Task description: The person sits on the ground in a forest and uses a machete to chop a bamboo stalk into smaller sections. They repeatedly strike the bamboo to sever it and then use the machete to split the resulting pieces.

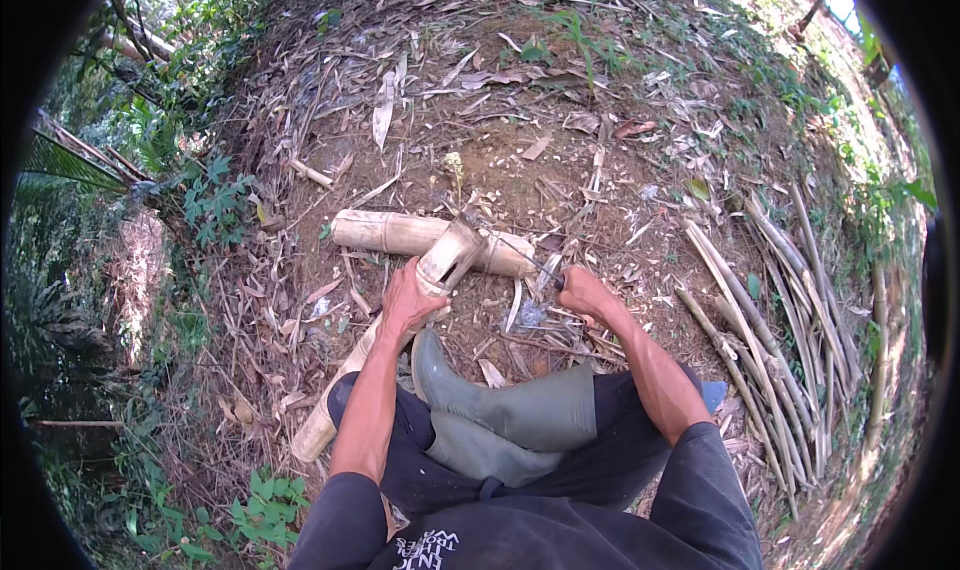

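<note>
Left hand (405, 298), closed around the near end of one split bamboo piece (442, 254); right hand (585, 295), closed on the dark handle of a thin-bladed tool (538, 266). Split bamboo piece: pale, with a dark opening along its side; long axis from 7 to 1 o'clock; lies at 1 o'clock from the left hand, the nearer of the two, and between 9 and 10 from the right. Blade points toward 10 o'clock, reaching the piece's far end (contact too fine to tell). One bamboo log (385, 231), beneath that piece, roughly 9 to 3 o'clock. One pale bamboo length (318, 432), at 7 o'clock from the left hand; whether it joins the held piece cannot be told, hand and forearm covering the meeting. One pair of green boots (510, 405), between 4 and 5 from the left hand. One lot of cut sticks (785, 250), about 3 o'clock from the right hand. Writing: white lettering (428, 548) on the dark shirt (540, 530); none made out on bamboo, tool or boots.
</note>
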A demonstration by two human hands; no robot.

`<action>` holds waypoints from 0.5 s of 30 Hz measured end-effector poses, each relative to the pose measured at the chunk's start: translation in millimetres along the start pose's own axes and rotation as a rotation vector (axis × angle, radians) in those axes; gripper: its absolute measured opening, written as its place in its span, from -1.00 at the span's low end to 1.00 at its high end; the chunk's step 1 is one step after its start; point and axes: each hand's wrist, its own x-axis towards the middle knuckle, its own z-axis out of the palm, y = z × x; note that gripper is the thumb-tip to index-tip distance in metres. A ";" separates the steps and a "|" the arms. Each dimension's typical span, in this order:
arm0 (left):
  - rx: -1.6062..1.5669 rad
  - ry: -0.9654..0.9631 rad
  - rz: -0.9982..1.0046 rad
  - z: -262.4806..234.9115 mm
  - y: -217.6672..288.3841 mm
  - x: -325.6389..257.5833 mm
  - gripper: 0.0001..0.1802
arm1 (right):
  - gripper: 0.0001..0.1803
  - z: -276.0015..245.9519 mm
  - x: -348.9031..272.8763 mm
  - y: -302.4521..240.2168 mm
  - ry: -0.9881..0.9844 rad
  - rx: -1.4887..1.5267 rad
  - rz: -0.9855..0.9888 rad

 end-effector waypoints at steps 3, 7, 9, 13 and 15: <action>0.000 -0.058 -0.081 -1.9 3.7 2.0 -0.05 | -0.76 -0.7 -7.4 -5.9 0.174 -0.110 -0.083; 0.207 0.178 -0.086 20.4 11.4 -10.0 -0.07 | -0.77 -2.6 -11.6 -35.1 0.241 -0.249 -0.256; 0.257 0.143 -0.123 29.8 8.8 -13.4 -0.07 | -0.78 -0.7 -15.4 -90.2 0.238 -0.179 -0.453; 0.006 0.168 -0.087 63.9 -48.9 -1.6 -0.06 | -0.57 10.9 -36.0 -239.4 0.459 0.137 -1.200; -0.174 0.329 -0.065 66.1 -105.6 -11.6 -0.05 | -0.54 14.2 -39.4 -264.5 0.406 0.200 -1.362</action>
